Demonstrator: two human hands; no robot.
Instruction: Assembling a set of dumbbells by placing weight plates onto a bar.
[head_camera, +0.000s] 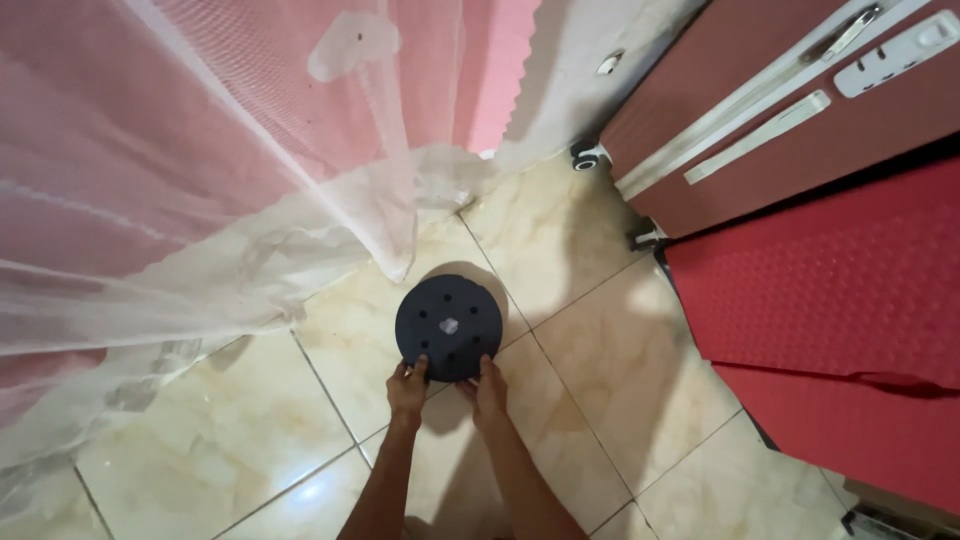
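Observation:
A round black disc (448, 320) with several small holes and a pale centre hole stands low over the beige tiled floor (590, 360). My left hand (407, 387) grips its lower left rim and my right hand (487, 392) grips its lower right rim. Both forearms reach up from the bottom of the view. A dark shadow lies behind the disc.
A pink mosquito net (200, 170) hangs and pools on the floor at the left. A dark red suitcase (760, 110) on small wheels stands at the upper right. Red textured panels (850, 300) fill the right side.

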